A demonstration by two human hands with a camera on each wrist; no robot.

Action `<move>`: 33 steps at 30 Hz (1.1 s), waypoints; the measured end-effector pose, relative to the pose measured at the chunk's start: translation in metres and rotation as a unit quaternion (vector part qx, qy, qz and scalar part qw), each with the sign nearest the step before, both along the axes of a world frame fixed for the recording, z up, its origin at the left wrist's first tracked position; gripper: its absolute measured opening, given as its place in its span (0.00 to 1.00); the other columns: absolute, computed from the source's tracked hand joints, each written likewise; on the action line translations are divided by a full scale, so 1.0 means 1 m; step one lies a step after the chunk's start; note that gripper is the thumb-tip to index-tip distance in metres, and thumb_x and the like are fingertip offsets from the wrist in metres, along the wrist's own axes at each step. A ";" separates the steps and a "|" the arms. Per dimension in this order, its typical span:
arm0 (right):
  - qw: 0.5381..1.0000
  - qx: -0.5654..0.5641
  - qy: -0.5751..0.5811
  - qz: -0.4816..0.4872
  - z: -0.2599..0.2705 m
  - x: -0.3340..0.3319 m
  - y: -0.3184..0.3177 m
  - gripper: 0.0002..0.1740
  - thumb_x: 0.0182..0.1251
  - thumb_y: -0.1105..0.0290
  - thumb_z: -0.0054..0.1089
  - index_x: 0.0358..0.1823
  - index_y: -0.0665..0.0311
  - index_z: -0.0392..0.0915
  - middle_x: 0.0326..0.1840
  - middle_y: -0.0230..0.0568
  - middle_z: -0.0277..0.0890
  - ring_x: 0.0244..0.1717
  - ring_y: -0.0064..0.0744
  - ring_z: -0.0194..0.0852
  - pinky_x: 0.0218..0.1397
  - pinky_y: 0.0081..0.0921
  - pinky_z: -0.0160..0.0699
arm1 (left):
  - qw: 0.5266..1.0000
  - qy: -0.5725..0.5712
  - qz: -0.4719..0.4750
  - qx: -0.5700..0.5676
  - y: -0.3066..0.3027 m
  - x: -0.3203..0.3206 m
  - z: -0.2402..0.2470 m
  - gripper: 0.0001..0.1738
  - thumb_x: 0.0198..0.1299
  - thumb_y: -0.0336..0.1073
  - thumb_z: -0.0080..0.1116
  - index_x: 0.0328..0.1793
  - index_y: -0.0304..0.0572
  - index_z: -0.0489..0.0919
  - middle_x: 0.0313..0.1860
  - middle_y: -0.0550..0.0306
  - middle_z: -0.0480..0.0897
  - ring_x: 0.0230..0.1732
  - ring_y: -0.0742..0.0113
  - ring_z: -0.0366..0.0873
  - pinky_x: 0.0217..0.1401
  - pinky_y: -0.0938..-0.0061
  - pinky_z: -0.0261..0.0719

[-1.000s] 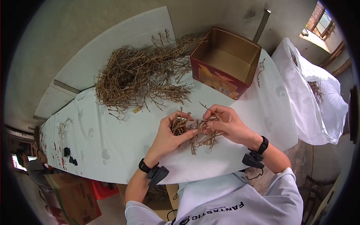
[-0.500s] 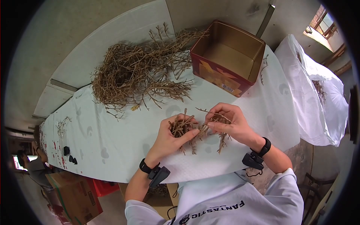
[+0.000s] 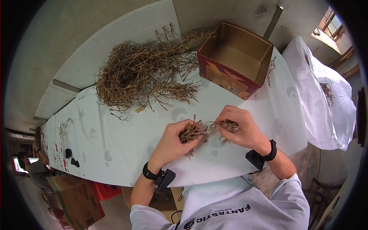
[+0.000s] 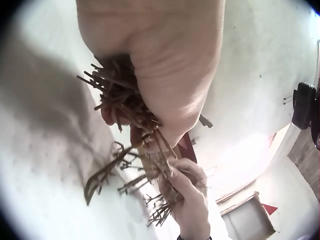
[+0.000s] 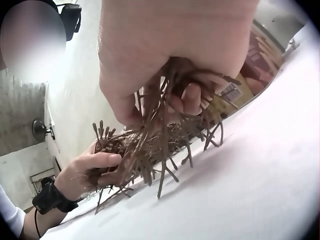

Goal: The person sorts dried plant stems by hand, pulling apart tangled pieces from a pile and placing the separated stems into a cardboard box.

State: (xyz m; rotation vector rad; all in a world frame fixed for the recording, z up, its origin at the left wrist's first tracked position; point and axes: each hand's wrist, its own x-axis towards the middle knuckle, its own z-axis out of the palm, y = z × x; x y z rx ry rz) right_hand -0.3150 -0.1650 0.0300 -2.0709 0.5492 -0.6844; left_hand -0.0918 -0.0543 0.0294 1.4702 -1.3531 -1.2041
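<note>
Over the front of the table, my left hand (image 3: pixel 170 142) grips a bundle of dry brown twigs (image 3: pixel 188 132), its thumb lying along the near side. My right hand (image 3: pixel 243 128), just to the right, pinches a smaller bunch of forked twigs (image 3: pixel 230 125) between thumb and fingers. Twig ends from both bunches overlap in the gap between the hands. In the left wrist view the bundle's stems (image 4: pixel 117 92) stick out below the palm. The right wrist view has the forked twigs (image 5: pixel 162 130) hanging from the right fingertips, close over the white cloth.
A large heap of twigs (image 3: pixel 130 76) lies at the back left of the white-covered table (image 3: pixel 126 142). Right of it stands an open red and gold tin (image 3: pixel 224 78). A white sack (image 3: pixel 326 111) with twigs is at the right. Small black objects (image 3: pixel 73 161) lie far left.
My right hand has shifted slightly right and turned, and its twigs, which spread downward before, now show mostly within the fingers. The left hand keeps its bundle and has moved slightly right.
</note>
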 end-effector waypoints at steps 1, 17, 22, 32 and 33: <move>1.000 0.001 0.001 0.001 0.002 -0.002 -0.002 0.05 0.62 0.79 0.68 0.37 0.70 0.80 0.33 0.36 0.77 0.30 0.26 0.75 0.33 0.25 0.72 | 1.000 -0.004 -0.006 0.013 0.001 0.002 0.002 0.15 0.54 0.27 0.73 0.44 0.33 0.79 0.40 0.60 0.85 0.41 0.79 0.80 0.49 0.81 0.79; 0.990 0.079 0.045 -0.107 -0.001 -0.005 -0.005 0.08 0.66 0.76 0.67 0.33 0.74 0.78 0.26 0.40 0.75 0.27 0.30 0.73 0.31 0.28 0.70 | 0.978 0.135 0.122 -0.106 0.001 0.027 -0.004 0.13 0.55 0.22 0.70 0.38 0.36 0.74 0.36 0.62 0.80 0.41 0.77 0.77 0.46 0.79 0.78; 0.991 0.086 0.087 -0.046 0.005 -0.005 -0.005 0.08 0.67 0.75 0.66 0.37 0.74 0.79 0.30 0.42 0.79 0.29 0.32 0.76 0.34 0.27 0.74 | 0.961 0.172 0.189 -0.108 -0.002 0.024 -0.010 0.15 0.55 0.20 0.70 0.39 0.37 0.72 0.37 0.60 0.80 0.43 0.75 0.78 0.45 0.79 0.77; 0.979 0.144 0.091 0.113 0.000 -0.004 0.001 0.09 0.68 0.73 0.64 0.45 0.71 0.83 0.33 0.41 0.83 0.31 0.28 0.78 0.37 0.23 0.76 | 0.935 0.101 0.274 -0.202 -0.007 0.015 -0.019 0.15 0.57 0.20 0.70 0.37 0.40 0.71 0.38 0.57 0.82 0.34 0.78 0.75 0.34 0.82 0.74; 0.979 0.146 0.091 0.113 -0.001 -0.004 0.003 0.09 0.68 0.73 0.64 0.45 0.71 0.83 0.33 0.41 0.83 0.31 0.28 0.78 0.37 0.23 0.76 | 0.930 0.063 0.266 -0.247 -0.007 0.014 -0.023 0.15 0.58 0.21 0.69 0.37 0.41 0.70 0.39 0.55 0.83 0.29 0.81 0.72 0.28 0.84 0.71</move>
